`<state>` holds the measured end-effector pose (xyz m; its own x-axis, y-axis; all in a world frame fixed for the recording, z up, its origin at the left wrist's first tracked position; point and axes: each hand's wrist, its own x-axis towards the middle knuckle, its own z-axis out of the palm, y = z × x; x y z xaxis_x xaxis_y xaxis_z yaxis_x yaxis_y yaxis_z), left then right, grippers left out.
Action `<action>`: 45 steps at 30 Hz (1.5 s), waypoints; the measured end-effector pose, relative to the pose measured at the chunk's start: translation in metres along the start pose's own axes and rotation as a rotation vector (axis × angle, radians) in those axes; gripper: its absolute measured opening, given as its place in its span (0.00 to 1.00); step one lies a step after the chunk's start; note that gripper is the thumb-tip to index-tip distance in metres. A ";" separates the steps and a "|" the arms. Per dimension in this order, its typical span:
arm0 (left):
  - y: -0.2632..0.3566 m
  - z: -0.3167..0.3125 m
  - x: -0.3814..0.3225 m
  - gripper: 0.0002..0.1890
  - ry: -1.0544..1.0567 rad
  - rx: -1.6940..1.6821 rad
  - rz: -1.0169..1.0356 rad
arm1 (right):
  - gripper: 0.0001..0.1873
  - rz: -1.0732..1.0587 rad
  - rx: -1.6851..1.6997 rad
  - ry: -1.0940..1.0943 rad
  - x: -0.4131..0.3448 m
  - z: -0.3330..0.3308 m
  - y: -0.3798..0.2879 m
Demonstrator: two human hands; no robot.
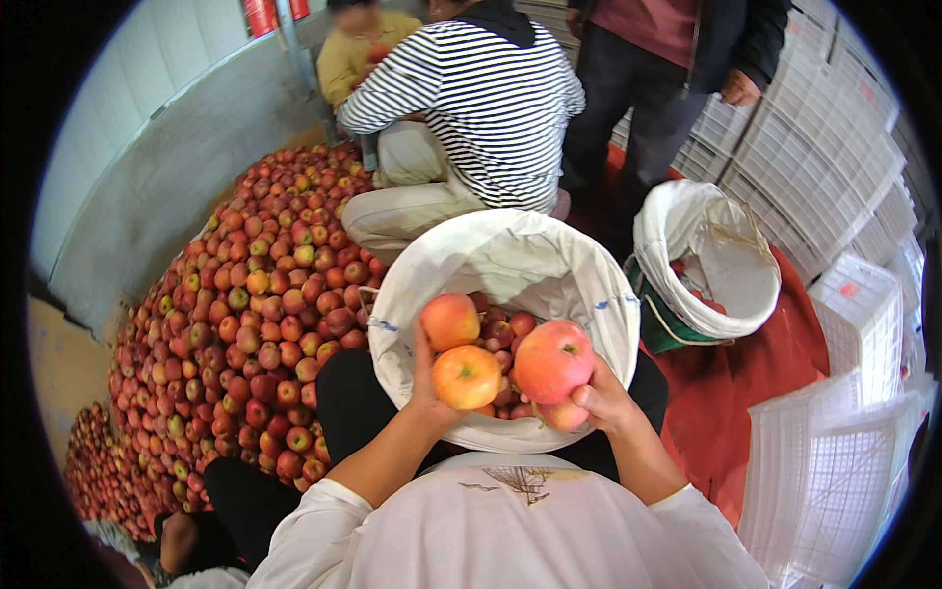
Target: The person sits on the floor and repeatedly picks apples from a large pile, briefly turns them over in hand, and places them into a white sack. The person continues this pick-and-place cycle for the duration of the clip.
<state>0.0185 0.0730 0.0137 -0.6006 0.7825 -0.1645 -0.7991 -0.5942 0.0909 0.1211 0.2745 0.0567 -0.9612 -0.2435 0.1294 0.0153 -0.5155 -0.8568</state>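
Note:
Two red-yellow apples (466, 377) rest in my left hand (434, 397), one above the other. My right hand (607, 395) holds a large red apple (553, 361) and a smaller apple (565, 414) beneath it. Both hands are over a cloth-lined basket (394, 302) that stands between my legs. Inside it, several red apples (497, 329) show behind and between the held ones. My palms are mostly hidden by the fruit.
A large heap of apples (265, 324) lies at the left against a low wall (191, 140). A person in a striped top (493, 103) sits ahead, others near. A second lined basket (758, 294) stands at right on red cloth (714, 427), beside white plastic crates (817, 162).

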 end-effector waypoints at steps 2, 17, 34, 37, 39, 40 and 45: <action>0.000 -0.002 -0.007 0.52 -0.107 0.052 -0.032 | 0.45 -0.007 -0.085 0.067 -0.005 -0.005 -0.006; -0.020 0.008 -0.013 0.54 -0.295 0.205 -0.185 | 0.53 0.030 0.155 0.083 -0.006 -0.032 0.017; -0.008 0.004 -0.022 0.53 -0.176 0.249 -0.052 | 0.39 -0.063 0.480 0.020 0.035 -0.035 -0.024; 0.016 -0.008 -0.021 0.49 -0.191 0.249 0.034 | 0.33 -0.069 0.599 0.063 0.041 -0.055 -0.049; 0.020 -0.004 -0.022 0.47 -0.202 0.238 0.049 | 0.31 0.022 0.733 0.155 0.052 -0.062 -0.057; 0.022 -0.002 -0.019 0.46 -0.215 0.228 0.050 | 0.32 0.029 0.738 0.209 0.056 -0.066 -0.059; 0.021 -0.006 -0.020 0.44 0.059 0.226 0.137 | 0.38 0.028 0.784 0.085 0.067 -0.074 -0.068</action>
<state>0.0145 0.0436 0.0131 -0.7062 0.6815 -0.1919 -0.7002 -0.6320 0.3321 0.0354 0.3540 0.0869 -0.9748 -0.2179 0.0475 0.1993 -0.9468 -0.2528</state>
